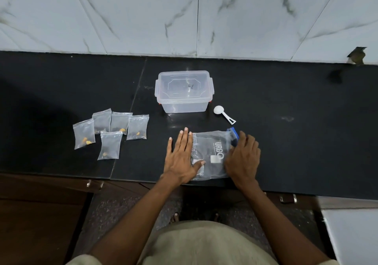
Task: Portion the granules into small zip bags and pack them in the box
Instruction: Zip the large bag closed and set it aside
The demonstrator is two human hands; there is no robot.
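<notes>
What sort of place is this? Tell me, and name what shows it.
Probably a home kitchen, though that is a guess. A dark stone counter runs along a wall of marbled white tiles, with brown wooden cabinet doors below. A clear lidded box and white scoop sit on it.

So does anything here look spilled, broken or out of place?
No spill shows. The one damaged spot is a chipped wall tile at the far right above the counter. The box has its lid on, with the small bags outside.

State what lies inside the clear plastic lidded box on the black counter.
Through the clear plastic lidded box nothing shows inside; only the black counter is visible beneath it. No small zip bags are packed yet. A handwritten mark sits on its lid.
</notes>
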